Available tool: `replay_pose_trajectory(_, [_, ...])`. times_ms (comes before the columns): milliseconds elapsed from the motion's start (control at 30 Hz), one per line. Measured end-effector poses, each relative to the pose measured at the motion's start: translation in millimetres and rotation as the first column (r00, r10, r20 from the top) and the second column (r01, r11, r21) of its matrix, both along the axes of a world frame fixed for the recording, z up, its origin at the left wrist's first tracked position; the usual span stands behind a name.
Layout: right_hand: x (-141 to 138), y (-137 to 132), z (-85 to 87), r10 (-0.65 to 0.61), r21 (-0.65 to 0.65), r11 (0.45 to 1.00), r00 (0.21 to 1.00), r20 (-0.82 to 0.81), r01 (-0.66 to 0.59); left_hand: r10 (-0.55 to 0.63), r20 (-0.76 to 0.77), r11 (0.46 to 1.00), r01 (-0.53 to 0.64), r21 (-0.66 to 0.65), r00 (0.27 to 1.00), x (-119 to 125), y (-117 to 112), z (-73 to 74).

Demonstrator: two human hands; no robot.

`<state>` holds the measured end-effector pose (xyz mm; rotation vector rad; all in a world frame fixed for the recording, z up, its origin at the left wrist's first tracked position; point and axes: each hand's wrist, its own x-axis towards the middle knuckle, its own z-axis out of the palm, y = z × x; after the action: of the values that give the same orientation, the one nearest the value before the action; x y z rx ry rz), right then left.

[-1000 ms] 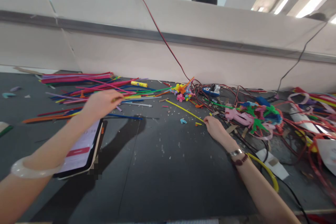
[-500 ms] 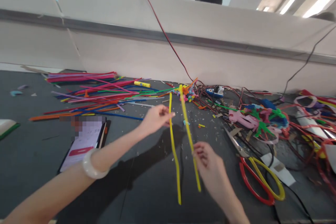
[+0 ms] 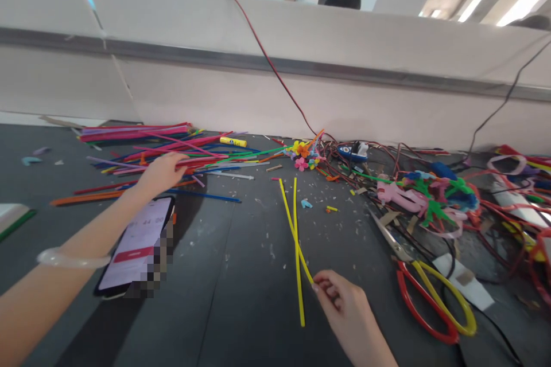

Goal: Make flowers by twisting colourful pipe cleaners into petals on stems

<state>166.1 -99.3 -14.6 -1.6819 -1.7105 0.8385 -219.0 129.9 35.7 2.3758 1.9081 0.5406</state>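
Two yellow pipe cleaners (image 3: 295,235) lie crossed on the dark table (image 3: 241,298). My right hand (image 3: 344,309) pinches the near end of one of them, fingers curled. My left hand (image 3: 161,172) reaches far left into the pile of coloured pipe cleaners (image 3: 163,152), fingers bent over the stems; what it grips, if anything, is hidden. A pale bangle (image 3: 71,258) sits on my left wrist, above a phone (image 3: 138,241) that lies on the table.
Red-and-yellow scissors (image 3: 426,292) lie to the right. Behind them is a tangle of red wire and pipe-cleaner figures (image 3: 426,192). Small flowers (image 3: 303,155), a glue stick (image 3: 233,141) and a pale partition wall (image 3: 275,86) are at the back.
Both yellow pipe cleaners, held up half a second ago, now lie on the table. My left hand has let go and gone back to the coloured pile. My right hand has drawn nearer.
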Motion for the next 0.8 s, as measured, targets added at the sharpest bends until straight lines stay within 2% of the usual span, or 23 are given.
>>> replay_pose_trajectory(100, [5,-1,-4.4,-0.017,0.011,1.0,1.0,0.026,0.017,0.051,-0.091,0.998,-0.053,-0.021,0.995,-21,19,-6.0])
replay_pose_trajectory(200, [8,-1,-9.9,-0.01,0.0,1.0,0.996,0.089,0.01,0.027,-0.146,0.994,-0.042,-0.102,0.989,-29,33,-15.3])
replay_pose_trajectory(300, [2,4,-14.9,-0.037,0.021,0.999,0.966,0.256,0.032,0.004,-0.182,0.99,-0.03,-0.141,0.983,-32,41,-22.1])
replay_pose_trajectory(400, [-16,15,-14.0,-0.117,0.082,0.993,0.876,0.468,0.088,-0.011,-0.21,0.989,-0.021,-0.149,0.978,-34,45,-25.5])
replay_pose_trajectory(467, [-31,23,-6.8,-0.108,0.072,0.994,0.808,0.579,0.081,-0.022,-0.219,0.987,-0.014,-0.159,0.975,-34,48,-26.2])
replay_pose_trajectory(600, [-50,35,19.5,0.027,-0.096,0.994,0.726,0.687,0.053,-0.021,-0.213,0.982,-0.02,-0.187,0.977,-36,50,-23.2])
replay_pose_trajectory(700, [-47,37,34.2,0.079,-0.158,0.987,0.727,0.682,0.041,-0.022,-0.183,0.979,-0.016,-0.202,0.983,-39,50,-16.4])
replay_pose_trajectory(800, [-34,33,35.1,0.032,-0.09,0.995,0.752,0.659,0.036,-0.001,-0.154,0.98,-0.03,-0.199,0.988,-43,50,-6.3])
